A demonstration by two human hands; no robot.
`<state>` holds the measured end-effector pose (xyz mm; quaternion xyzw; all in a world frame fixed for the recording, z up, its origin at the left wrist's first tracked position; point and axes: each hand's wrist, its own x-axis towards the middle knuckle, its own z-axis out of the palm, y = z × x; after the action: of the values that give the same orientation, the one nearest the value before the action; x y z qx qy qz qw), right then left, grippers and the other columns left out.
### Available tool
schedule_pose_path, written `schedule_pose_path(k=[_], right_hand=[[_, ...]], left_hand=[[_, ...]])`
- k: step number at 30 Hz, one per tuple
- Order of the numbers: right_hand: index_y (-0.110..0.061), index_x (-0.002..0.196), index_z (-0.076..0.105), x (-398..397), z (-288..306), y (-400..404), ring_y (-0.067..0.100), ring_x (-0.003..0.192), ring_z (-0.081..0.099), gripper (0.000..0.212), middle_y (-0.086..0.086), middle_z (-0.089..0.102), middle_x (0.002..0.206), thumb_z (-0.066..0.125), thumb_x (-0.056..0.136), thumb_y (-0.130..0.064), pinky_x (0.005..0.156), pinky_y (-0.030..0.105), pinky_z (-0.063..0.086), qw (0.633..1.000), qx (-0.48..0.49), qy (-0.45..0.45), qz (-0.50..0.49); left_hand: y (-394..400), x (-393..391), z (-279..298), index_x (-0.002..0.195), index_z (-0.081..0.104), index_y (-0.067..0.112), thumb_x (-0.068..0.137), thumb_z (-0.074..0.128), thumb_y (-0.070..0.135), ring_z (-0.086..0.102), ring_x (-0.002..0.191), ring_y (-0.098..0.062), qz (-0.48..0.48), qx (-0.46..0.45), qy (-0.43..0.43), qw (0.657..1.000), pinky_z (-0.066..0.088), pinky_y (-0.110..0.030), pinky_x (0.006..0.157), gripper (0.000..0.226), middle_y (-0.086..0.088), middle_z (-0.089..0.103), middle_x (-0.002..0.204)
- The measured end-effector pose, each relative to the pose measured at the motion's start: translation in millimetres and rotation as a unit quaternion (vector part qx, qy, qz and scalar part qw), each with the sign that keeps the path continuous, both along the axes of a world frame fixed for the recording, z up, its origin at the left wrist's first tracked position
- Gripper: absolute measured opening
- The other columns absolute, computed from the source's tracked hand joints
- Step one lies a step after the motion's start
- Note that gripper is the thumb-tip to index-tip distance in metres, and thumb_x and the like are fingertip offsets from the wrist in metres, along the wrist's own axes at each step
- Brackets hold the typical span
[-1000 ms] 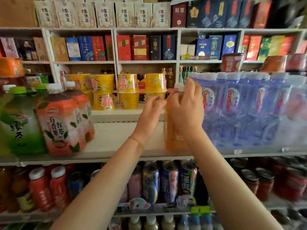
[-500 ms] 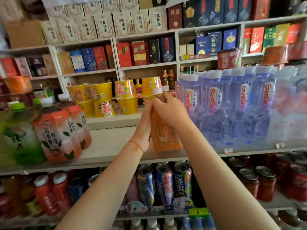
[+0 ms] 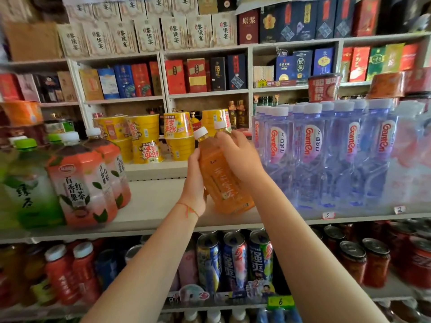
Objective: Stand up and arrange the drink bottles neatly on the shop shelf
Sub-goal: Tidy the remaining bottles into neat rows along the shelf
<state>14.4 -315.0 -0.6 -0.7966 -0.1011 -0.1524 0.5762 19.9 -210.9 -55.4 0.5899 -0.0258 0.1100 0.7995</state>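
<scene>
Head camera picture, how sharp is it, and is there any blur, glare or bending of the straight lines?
Head view: the middle is fairly sharp, with the orange bottle and both hands readable; the green bottle at the left edge and the water bottles toward the right edge smear out; the shelf edge bows from the wide lens; lighting is soft and even, no hard glare.

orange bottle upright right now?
No, the orange bottle is tilted, cap leaning left, held between the left hand and right hand above the shelf.
</scene>
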Motion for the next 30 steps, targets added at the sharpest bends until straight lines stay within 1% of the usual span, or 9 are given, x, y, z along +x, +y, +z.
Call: schedule_pose_path(k=[3,8,11,13,15,18,23,26,30], right_hand=[[-0.021,0.160,0.024,10.6,-0.3,-2.8,0.034,0.144,0.036,0.088,0.010,0.038,0.158,0.038,0.090,-0.072,0.116,0.052,0.031,0.995,0.055,0.085,0.020],[-0.042,0.157,0.017,40.3,-34.3,-3.1,0.037,0.141,0.042,0.108,0.005,0.041,0.156,0.041,0.063,-0.090,0.115,0.061,0.034,0.978,0.132,0.152,0.063],[-0.037,0.146,0.045,25.9,-43.6,-2.0,0.030,0.122,0.061,0.079,0.007,0.064,0.134,0.035,0.082,-0.084,0.106,0.054,0.046,0.965,0.188,0.164,0.078],[-0.030,0.122,0.066,22.0,-50.2,-1.7,0.024,0.103,0.070,0.061,0.004,0.077,0.106,0.030,0.098,-0.072,0.096,0.046,0.054,0.953,0.226,0.174,0.102],[-0.027,0.114,0.070,26.8,-59.1,2.2,0.022,0.095,0.072,0.059,0.003,0.079,0.094,0.028,0.102,-0.067,0.092,0.044,0.056,0.942,0.257,0.177,0.124],[-0.028,0.132,0.063,30.8,-63.1,25.6,0.025,0.106,0.072,0.066,0.007,0.076,0.112,0.035,0.093,-0.075,0.100,0.052,0.054,0.940,0.269,0.159,0.138],[-0.037,0.136,0.058,37.6,-74.4,70.6,0.028,0.110,0.070,0.087,0.005,0.074,0.118,0.040,0.068,-0.088,0.100,0.053,0.053,0.929,0.280,0.185,0.154],[-0.038,0.138,0.055,38.9,-74.5,96.8,0.028,0.111,0.068,0.097,0.005,0.071,0.122,0.040,0.060,-0.094,0.101,0.054,0.051,0.927,0.272,0.194,0.170],[-0.029,0.132,0.061,35.5,-70.6,122.2,0.026,0.108,0.069,0.062,0.008,0.074,0.116,0.029,0.099,-0.071,0.101,0.050,0.052,0.923,0.252,0.199,0.212]], left_hand=[[7.1,0.2,-0.9,0.113,0.071,0.027,0.099,0.030,0.069,0.068,0.108,-0.024,0.009,-0.019,0.008,1.000,0.053,-0.042,0.097,0.060,0.000,0.079,0.096],[9.0,-0.4,-2.4,0.121,0.069,0.022,0.099,0.034,0.067,0.075,0.096,-0.020,-0.008,-0.009,-0.006,1.000,0.059,-0.038,0.083,0.061,-0.005,0.079,0.103],[7.7,-0.8,2.3,0.129,0.066,0.024,0.084,0.049,0.078,0.073,0.107,-0.030,-0.028,0.021,0.006,0.999,0.056,-0.054,0.096,0.072,-0.013,0.075,0.116],[12.8,5.3,-0.5,0.135,0.061,0.029,0.074,0.056,0.081,0.070,0.112,-0.034,-0.025,0.043,0.000,0.999,0.053,-0.062,0.098,0.080,-0.013,0.072,0.122],[21.5,8.0,-2.0,0.136,0.059,0.034,0.073,0.055,0.082,0.071,0.111,-0.032,-0.008,0.064,-0.005,0.998,0.054,-0.061,0.097,0.079,-0.011,0.072,0.122],[38.1,3.3,-3.0,0.133,0.061,0.032,0.073,0.054,0.081,0.071,0.110,-0.032,0.006,0.063,-0.009,0.998,0.054,-0.060,0.097,0.078,-0.011,0.074,0.118],[72.0,-16.6,3.2,0.124,0.065,0.033,0.074,0.048,0.081,0.072,0.106,-0.027,0.097,0.103,-0.017,0.990,0.054,-0.054,0.098,0.071,-0.006,0.075,0.111],[96.8,-29.0,10.1,0.121,0.067,0.028,0.093,0.040,0.066,0.066,0.110,-0.021,0.197,0.184,-0.043,0.962,0.050,-0.046,0.101,0.053,-0.001,0.073,0.113],[128.0,-40.5,8.6,0.141,0.056,0.024,0.104,0.037,0.049,0.055,0.125,-0.018,0.321,0.397,-0.133,0.849,0.039,-0.036,0.107,0.049,0.002,0.063,0.130]])
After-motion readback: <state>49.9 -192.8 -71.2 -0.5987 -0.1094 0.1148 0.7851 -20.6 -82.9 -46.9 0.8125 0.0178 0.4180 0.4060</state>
